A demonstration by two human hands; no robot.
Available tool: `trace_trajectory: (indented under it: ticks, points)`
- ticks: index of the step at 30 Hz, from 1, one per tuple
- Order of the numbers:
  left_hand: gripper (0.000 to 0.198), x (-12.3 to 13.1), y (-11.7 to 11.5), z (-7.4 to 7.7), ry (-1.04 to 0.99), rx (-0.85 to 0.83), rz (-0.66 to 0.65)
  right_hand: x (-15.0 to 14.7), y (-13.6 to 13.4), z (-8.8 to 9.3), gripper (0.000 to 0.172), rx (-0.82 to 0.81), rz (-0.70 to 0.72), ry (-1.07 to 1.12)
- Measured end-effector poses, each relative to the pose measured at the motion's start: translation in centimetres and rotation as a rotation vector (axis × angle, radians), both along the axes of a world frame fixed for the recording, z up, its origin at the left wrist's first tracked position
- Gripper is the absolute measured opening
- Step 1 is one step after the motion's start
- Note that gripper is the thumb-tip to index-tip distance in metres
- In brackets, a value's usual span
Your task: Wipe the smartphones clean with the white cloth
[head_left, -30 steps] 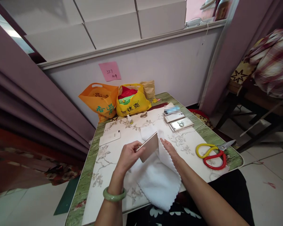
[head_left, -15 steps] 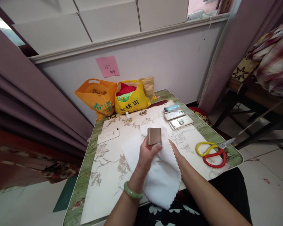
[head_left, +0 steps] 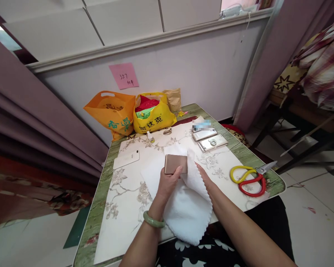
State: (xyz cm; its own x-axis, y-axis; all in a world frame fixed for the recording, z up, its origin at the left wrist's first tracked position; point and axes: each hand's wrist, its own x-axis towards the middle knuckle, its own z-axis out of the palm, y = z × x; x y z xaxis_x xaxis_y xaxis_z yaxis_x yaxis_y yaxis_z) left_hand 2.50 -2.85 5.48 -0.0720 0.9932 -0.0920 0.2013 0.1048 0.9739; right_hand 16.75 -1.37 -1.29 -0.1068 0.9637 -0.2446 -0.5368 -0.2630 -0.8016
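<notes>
- Gold-brown slab (head_left: 173, 163) has been turned since 1 s ago; then it was held steeply tilted, now its broad face is shown, long side roughly L–R;
- slab is held above far pt of white cloth (head_left: 187, 213); its R end is met by cloth's raised fold;
- L hand (head_left: 169, 183) is clamped on slab, thumb laid over near edge, other fingers mostly hidden; green bangle (head_left: 154, 219) is worn on L wrist, L of cloth;
- R hand (head_left: 202, 174) is placed at cloth's R edge, partly covered by it; fingers hidden, so grip can't be told; hands are set apart, cloth fold betw.;
- scissors (head_left: 247, 179) w/ yellow & red handles are laid well R of cloth;
- ring-backed phone (head_left: 214, 142) is laid beyond cloth, to R; 2nd phone (head_left: 204, 134) just past it;
- white phone (head_left: 127, 159) is laid L of cloth;
- small bottle (head_left: 150, 137), then orange bag (head_left: 111, 115) & yellow bag (head_left: 153, 118), are set beyond cloth, to L.
</notes>
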Motion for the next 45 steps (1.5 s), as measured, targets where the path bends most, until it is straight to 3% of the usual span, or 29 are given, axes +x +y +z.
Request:
trace_trajectory:
  ticks: [6,12,14,18,20,24,30,36,39,45]
  points:
    - [0.035,-1.9,-0.4,0.9,-0.022,-0.061,-0.148,-0.3,-0.5,2.1,0.036,0.059,0.11,0.044]
    - [0.032,-3.8,0.8,2.4,-0.021,-0.151,-0.297,-1.1,-0.9,2.8,0.048,0.043,0.135,0.06]
    - [0.032,-3.0,1.0,2.2,-0.017,-0.096,-0.211,-1.1,-0.9,2.7,0.048,0.052,0.141,0.054]
    - [0.036,0.6,0.0,0.2,-0.06,0.16,0.145,-0.9,-0.6,2.2,0.046,0.012,0.1,0.041]
    - [0.037,2.1,-0.9,-0.8,0.123,0.185,0.171,-0.8,-0.4,2.0,0.046,0.009,0.075,0.043]
    - [0.027,2.2,-1.5,-0.9,0.404,0.128,0.06,-0.7,-0.3,1.8,0.048,0.008,0.064,0.055]
    - [0.031,-1.2,-0.3,0.6,0.37,0.081,-0.258,-1.3,-0.9,2.0,0.052,0.044,0.097,0.074]
    - [0.032,-2.9,-0.8,2.1,0.389,0.047,-0.522,-1.4,-1.2,2.8,0.046,0.033,0.081,0.114]
    - [0.031,-3.0,-1.3,2.1,0.382,0.001,-0.532,-1.0,-1.2,3.0,0.046,0.006,0.059,0.081]
    - [0.019,-3.3,-2.0,0.7,0.354,-0.192,-0.549,-0.2,-0.9,2.2,0.044,-0.021,-0.04,0.047]
